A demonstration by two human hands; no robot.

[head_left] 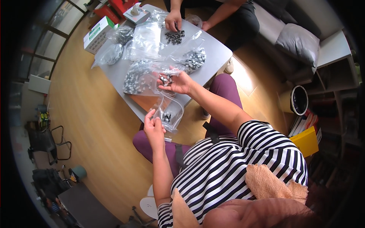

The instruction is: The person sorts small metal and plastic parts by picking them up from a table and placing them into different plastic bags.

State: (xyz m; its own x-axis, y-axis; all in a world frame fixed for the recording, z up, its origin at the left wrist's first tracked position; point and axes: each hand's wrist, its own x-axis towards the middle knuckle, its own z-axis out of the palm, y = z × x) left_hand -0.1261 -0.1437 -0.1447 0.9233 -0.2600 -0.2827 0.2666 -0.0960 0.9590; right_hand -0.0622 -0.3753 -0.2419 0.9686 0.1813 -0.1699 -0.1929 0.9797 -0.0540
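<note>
My left hand [154, 127] pinches the edge of a small clear zip bag [175, 118], which hangs with its mouth toward the table. A few small black-and-white parts [167, 116] lie inside it. Palm up, my right hand [179, 83] cups several more small black-and-white parts [165, 80], just beyond the small bag. Beside that hand, a large clear bag [137, 78] full of white-and-black parts rests on the table, its plastic partly covering my fingers. Another clear bag [194, 60] of similar parts lies farther right. What the parts are is too small to tell.
Across the grey table [216, 47], another person's hand [173, 21] picks at a pile of dark parts [175, 37]. Clear bags [110, 54], a white-and-green carton [99, 35] and a tissue box [137, 14] stand at the far left. An orange-brown surface [143, 102] shows near me.
</note>
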